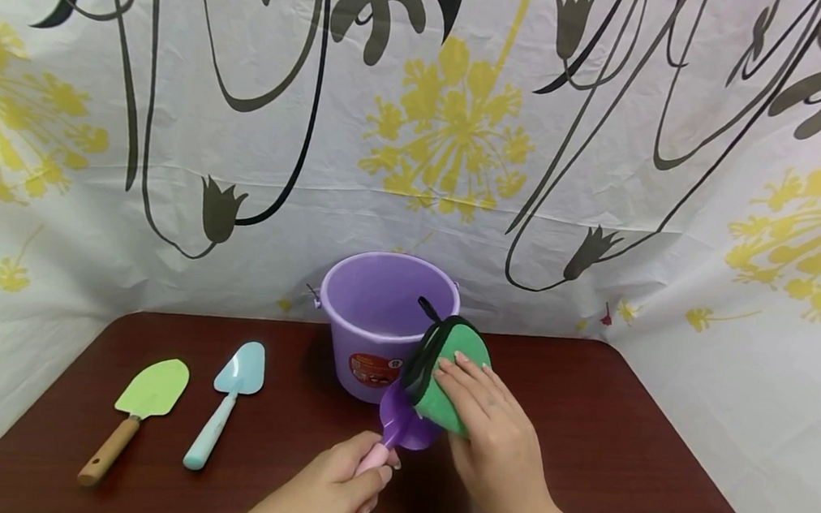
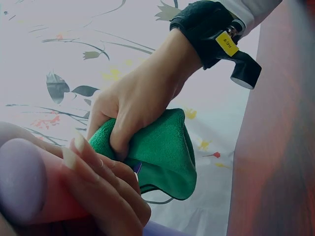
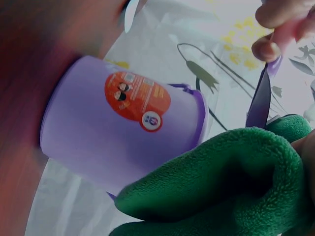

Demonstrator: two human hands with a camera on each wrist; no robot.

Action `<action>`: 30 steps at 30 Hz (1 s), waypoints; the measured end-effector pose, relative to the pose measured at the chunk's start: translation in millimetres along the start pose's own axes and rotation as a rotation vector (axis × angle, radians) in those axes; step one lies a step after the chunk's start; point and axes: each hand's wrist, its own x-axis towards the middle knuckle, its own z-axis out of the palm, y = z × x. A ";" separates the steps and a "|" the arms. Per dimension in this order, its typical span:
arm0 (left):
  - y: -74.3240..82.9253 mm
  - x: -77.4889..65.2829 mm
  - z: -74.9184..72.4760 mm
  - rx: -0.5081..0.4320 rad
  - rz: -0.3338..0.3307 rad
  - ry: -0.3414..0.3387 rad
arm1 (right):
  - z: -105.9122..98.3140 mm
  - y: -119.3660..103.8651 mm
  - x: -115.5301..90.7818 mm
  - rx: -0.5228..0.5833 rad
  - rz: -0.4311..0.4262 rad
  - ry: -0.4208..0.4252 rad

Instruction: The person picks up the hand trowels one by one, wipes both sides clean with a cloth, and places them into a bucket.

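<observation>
My left hand grips the pink handle of a hand trowel whose purple blade points away from me. In my right hand is a folded green cloth with black edging and a small loop. The cloth lies against the blade and covers part of it. From the left wrist view, the thumb and fingers of the right hand pinch the fluffy cloth round the blade. The right wrist view shows the dark purple blade running into the cloth folds.
Behind the hands a purple bucket with a red label stands upright on the dark red-brown table. To the left lie a green trowel with a wooden handle and a light blue trowel. A patterned white curtain hangs behind.
</observation>
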 end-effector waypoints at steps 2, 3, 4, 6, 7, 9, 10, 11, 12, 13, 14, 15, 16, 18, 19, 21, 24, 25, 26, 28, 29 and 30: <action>-0.1 -0.2 0.0 0.000 0.002 -0.001 | -1.4 2.4 0.4 0.021 0.017 -0.002; -0.2 -0.3 -0.1 -0.002 0.003 -0.002 | -2.2 3.5 0.3 0.031 0.030 -0.004; -0.3 -0.4 -0.2 -0.003 0.006 -0.003 | -3.0 4.6 0.2 0.038 0.044 -0.009; -0.8 -0.9 -0.4 -0.007 0.012 -0.010 | -4.8 6.9 -0.2 0.049 0.075 -0.014; -0.9 -1.2 -0.4 -0.010 0.016 -0.015 | -5.9 8.0 -0.6 0.052 0.095 -0.018; -1.0 -1.5 -0.8 -0.015 0.019 -0.026 | -8.9 9.9 -1.4 0.064 0.150 -0.035; -1.0 -1.8 -0.9 -0.017 0.019 -0.031 | -10.4 10.7 -1.6 0.071 0.175 -0.041; -0.9 -2.1 -1.0 -0.017 0.019 -0.035 | -11.9 11.2 -1.6 0.081 0.200 -0.049; -0.8 -2.2 -1.0 -0.016 0.019 -0.038 | -13.5 11.4 -1.7 0.088 0.228 -0.058; -0.6 -2.3 -0.9 -0.012 0.020 -0.039 | -14.8 11.5 -1.5 0.100 0.251 -0.064; -0.4 -2.3 -0.8 -0.009 0.018 -0.039 | -16.0 11.4 -1.2 0.114 0.273 -0.065; -0.2 -2.4 -0.6 -0.007 0.017 -0.038 | -17.0 11.2 -0.7 0.128 0.291 -0.061; 0.1 -2.4 -0.4 -0.010 0.014 -0.039 | -17.8 10.8 -0.3 0.140 0.308 -0.055; 0.5 -2.2 0.0 -0.018 0.007 -0.039 | -19.2 9.9 0.2 0.166 0.340 -0.038; 0.6 -2.2 0.0 -0.022 0.005 -0.039 | -19.6 9.4 0.5 0.180 0.352 -0.027; 0.8 -2.0 -0.1 -0.029 0.002 -0.039 | -20.4 8.4 0.7 0.198 0.372 -0.014; 0.4 -2.0 -0.2 -0.029 0.013 -0.038 | -20.9 7.2 0.8 0.213 0.399 -0.013; 0.3 -2.2 0.0 -0.028 0.019 -0.036 | -20.9 6.9 0.9 0.215 0.412 -0.015; 0.2 -2.3 0.2 -0.028 0.025 -0.034 | -21.0 6.6 1.0 0.218 0.428 -0.017; 0.0 -2.8 0.7 -0.033 0.039 -0.031 | -21.3 6.2 1.7 0.236 0.476 -0.024; 0.2 -3.0 0.9 -0.032 0.047 -0.029 | -21.8 5.8 2.1 0.250 0.508 -0.030; 0.2 -3.2 1.1 -0.033 0.054 -0.028 | -22.4 5.3 2.6 0.268 0.543 -0.038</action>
